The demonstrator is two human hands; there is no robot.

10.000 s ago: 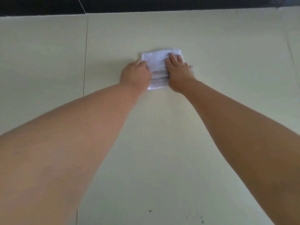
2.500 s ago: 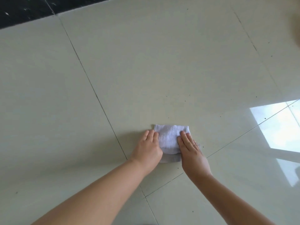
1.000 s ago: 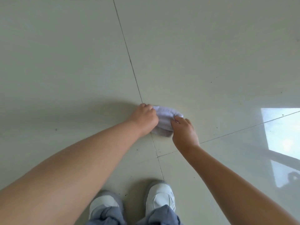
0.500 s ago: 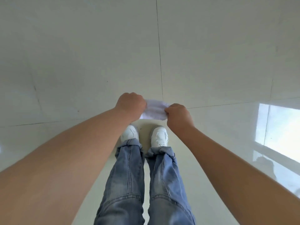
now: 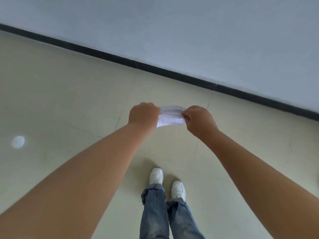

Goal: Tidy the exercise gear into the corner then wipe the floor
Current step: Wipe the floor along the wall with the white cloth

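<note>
- The person stands upright, and the cloth [image 5: 170, 116], which a second ago lay pressed on the floor [image 5: 69, 104] under both hands, is now lifted clear of the tiles and held out in front at the centre of the frame.
- The left hand [image 5: 144, 114] grips the cloth's left end; its fingers are curled tightly round the fabric, knuckles toward the camera.
- The right hand [image 5: 198, 119] pinches the right end, its fingers [image 5: 185, 116] bent and closed on the edge, so the cloth is stretched flat between the two hands.
- The view has swung up from the tiles: a pale wall [image 5: 189, 31] fills the upper part of the frame and a dark skirting strip [image 5: 155, 68] runs diagonally from upper left to middle right.
- The white shoes [image 5: 156, 175] and the blue jeans [image 5: 153, 213] show at lower centre, the feet well below the raised cloth.
- A round bright reflection [image 5: 18, 141] sits on the floor at left.
- No exercise gear shows in this view, so whether it sits in the corner cannot be told from here.
- Judging by the raised, spread cloth, the wiping pass on that patch looks finished; the person seems to be opening or refolding the cloth, either for another stretch of floor or to put it away.
</note>
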